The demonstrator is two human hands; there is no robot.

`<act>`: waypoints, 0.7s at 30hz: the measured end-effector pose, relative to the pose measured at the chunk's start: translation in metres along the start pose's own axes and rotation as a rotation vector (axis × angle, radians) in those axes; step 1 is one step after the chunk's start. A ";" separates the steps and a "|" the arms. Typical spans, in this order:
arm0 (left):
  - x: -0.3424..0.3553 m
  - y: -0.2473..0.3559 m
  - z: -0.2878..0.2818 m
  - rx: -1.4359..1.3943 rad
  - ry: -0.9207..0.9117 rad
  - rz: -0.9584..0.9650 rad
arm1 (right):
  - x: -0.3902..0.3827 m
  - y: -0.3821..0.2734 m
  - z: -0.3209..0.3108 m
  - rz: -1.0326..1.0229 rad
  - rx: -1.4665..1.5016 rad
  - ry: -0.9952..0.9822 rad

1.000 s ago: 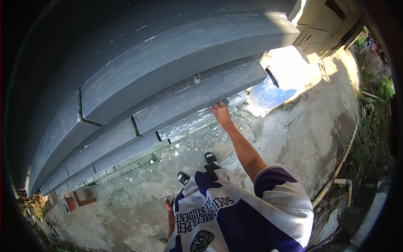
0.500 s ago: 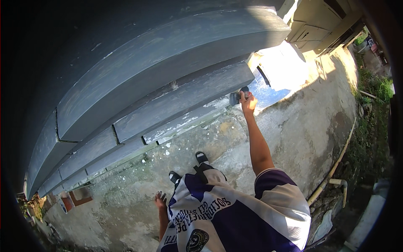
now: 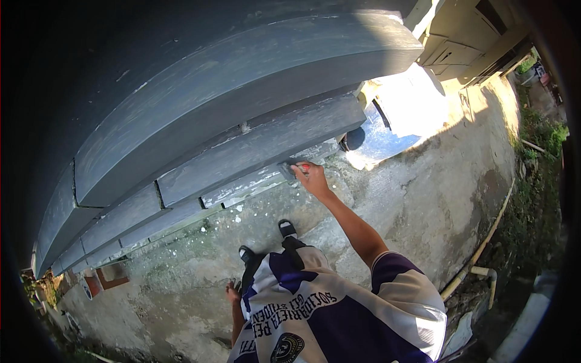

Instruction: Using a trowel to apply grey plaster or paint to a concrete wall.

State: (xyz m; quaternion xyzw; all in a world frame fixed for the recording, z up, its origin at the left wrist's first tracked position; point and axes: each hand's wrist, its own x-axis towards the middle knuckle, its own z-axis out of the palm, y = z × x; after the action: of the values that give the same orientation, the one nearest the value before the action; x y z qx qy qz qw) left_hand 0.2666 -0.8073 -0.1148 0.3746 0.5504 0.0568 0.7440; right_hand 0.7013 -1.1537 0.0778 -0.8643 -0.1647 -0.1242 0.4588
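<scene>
My right hand [image 3: 311, 179] is closed round a small paintbrush [image 3: 288, 170] with a grey, paint-covered head and a bit of red at the grip. The brush head is at the lowest ledge [image 3: 251, 180], whose face shows white patches through the grey, just below the grey middle ledge [image 3: 260, 151]. Beyond the hand, a dark round paint container [image 3: 354, 138] stands at the end of the ledges. My left hand [image 3: 232, 291] hangs low beside my leg, its fingers loosely apart and seemingly holding nothing.
A large grey upper ledge [image 3: 242, 109] overhangs the others. Next to the container lies a sunlit blue-and-white sheet [image 3: 387, 140]. Yellowish pipes [image 3: 484, 242] and plants edge the concrete floor [image 3: 417, 206] on the right. A reddish-brown block [image 3: 113, 276] sits at the far left.
My right hand has moved left and nearer, from beside the paint container to the lowest ledge, with the paintbrush in it. The container now shows plainly. My left hand has shifted slightly.
</scene>
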 end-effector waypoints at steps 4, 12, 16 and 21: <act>-0.006 0.002 0.001 0.178 0.063 0.018 | 0.022 0.054 -0.045 -0.160 -0.348 0.163; -0.002 0.000 -0.010 0.068 0.097 -0.028 | 0.032 0.104 0.001 -0.081 -0.757 -0.036; 0.004 0.001 -0.015 0.180 0.003 0.034 | 0.018 0.038 0.036 -0.262 -0.474 -0.198; 0.000 0.015 -0.003 0.124 0.037 -0.029 | 0.009 -0.010 0.019 -0.084 -0.035 -0.137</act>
State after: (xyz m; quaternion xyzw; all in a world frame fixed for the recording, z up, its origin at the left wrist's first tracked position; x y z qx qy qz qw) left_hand 0.2689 -0.7952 -0.1057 0.4110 0.5717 0.0188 0.7098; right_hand 0.7068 -1.1311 0.0784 -0.8709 -0.2297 -0.0865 0.4257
